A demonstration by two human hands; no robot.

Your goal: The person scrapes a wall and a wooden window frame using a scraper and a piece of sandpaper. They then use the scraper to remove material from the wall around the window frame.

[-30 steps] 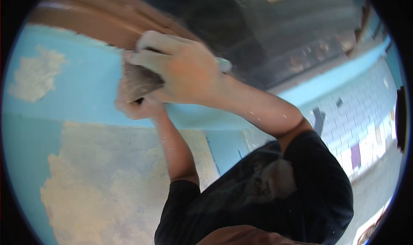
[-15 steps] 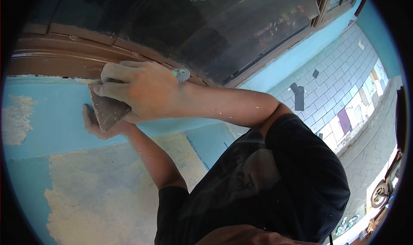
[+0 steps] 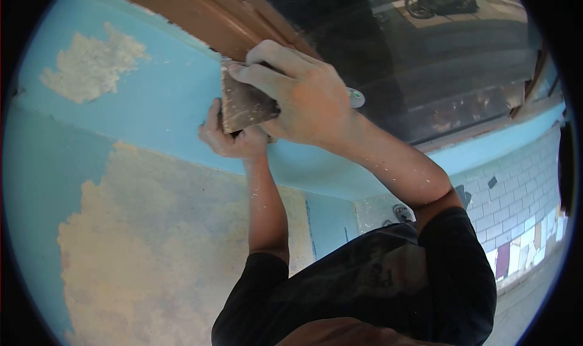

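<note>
My right hand [image 3: 306,97] is closed around a putty knife, its fingers pressed on the broad, stained blade [image 3: 246,106]. The knife's grey-green handle end [image 3: 356,98] sticks out behind the wrist. The blade sits close to the top edge of the light blue wall [image 3: 164,97], just under the brown wooden frame [image 3: 231,18]. Below and partly behind the blade is my left hand [image 3: 234,136], fingers curled upward. A small pale end shows beside its palm; what it belongs to is hidden.
A rough pale patch [image 3: 94,64] marks the blue wall at left. Beneath, a large cream filler area [image 3: 170,230] covers the lower wall. Dark window glass [image 3: 395,61] lies beyond the frame. Grey paving [image 3: 510,194] and a sandal [image 3: 402,212] are at right.
The view has turned, so both hands and the putty knife appear farther right and slightly higher. The grip on the knife looks the same, with the blade still by the frame's lower edge.
</note>
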